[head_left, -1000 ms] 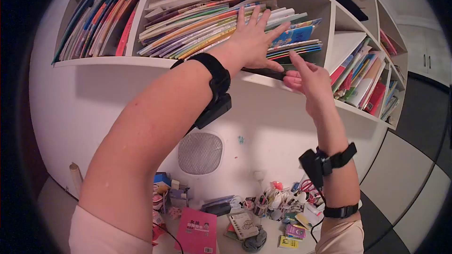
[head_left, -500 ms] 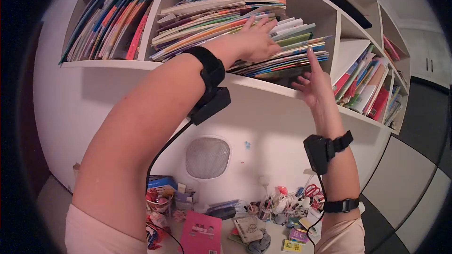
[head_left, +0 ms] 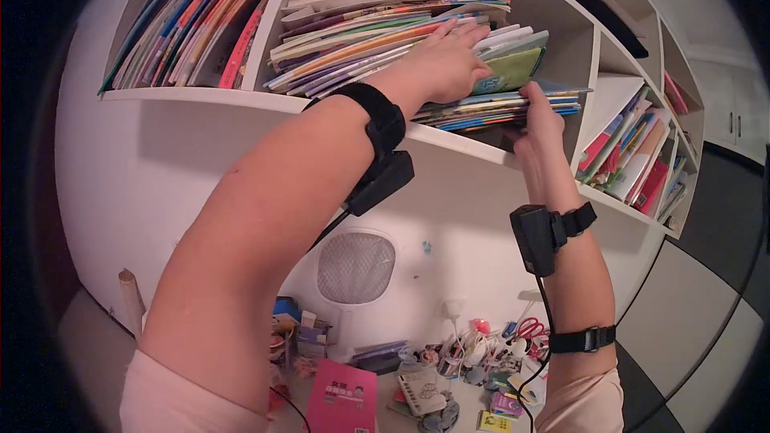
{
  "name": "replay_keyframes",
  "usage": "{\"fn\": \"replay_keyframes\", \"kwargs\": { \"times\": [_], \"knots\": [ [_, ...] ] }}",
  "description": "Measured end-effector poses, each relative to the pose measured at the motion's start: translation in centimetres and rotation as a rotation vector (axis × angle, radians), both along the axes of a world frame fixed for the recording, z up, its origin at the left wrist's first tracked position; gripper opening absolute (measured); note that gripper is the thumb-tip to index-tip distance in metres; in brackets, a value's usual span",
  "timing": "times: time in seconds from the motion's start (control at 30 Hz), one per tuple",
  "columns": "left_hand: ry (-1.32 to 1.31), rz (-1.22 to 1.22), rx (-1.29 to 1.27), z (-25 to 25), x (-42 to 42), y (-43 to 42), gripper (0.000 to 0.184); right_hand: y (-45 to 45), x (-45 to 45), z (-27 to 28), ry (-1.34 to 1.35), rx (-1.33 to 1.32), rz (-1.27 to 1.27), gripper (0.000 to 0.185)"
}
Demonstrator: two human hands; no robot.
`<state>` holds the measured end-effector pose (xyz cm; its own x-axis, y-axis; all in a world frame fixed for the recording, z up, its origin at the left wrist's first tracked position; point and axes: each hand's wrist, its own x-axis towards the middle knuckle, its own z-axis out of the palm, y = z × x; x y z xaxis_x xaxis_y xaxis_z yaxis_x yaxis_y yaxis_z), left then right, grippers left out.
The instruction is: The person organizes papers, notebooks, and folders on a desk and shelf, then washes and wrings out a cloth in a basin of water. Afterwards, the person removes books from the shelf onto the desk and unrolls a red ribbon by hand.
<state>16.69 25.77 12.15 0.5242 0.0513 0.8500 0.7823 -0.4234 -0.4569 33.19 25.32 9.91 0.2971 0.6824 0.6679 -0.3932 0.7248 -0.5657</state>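
Right hand (head_left: 544, 119) has moved around lower books (head_left: 483, 112) near the shelf edge (head_left: 472, 146).

Pink bk (head_left: 341, 405) — Chinese chars, top line prob. 女孩 — rest illegible

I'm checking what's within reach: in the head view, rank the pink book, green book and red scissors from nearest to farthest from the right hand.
1. Green book: just above and left of the right hand.
2. Red scissors: well below the hand.
3. Pink book: lower left.
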Motion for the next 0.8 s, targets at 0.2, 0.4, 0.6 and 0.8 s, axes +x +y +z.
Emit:
{"fn": "replay_keyframes", "kwargs": {
  "times": [0.2, 0.4, 0.6, 0.8],
  "knots": [
    [0.025, -0.019, 0.062, 0.0, -0.1, 0.7, 0.026, 3.0, -0.2, 3.0, 0.042, 0.069, -0.001, 0.052],
    [0.027, -0.015, 0.126, -0.1, -0.5, 0.9, 0.035, 1.3, 0.2, 3.5, -0.002, -0.078, -0.053, 0.047],
    [0.018, -0.009, 0.165, 0.2, -0.6, 1.7, 0.041, -3.7, 0.7, 2.3, -0.179, 0.035, -0.133, 0.026],
    [0.064, 0.077, 0.028, 0.0, 0.1, 1.6, 0.029, -7.9, 8.1, 3.1, -0.165, 0.063, -0.229, 0.029]
  ]
}}
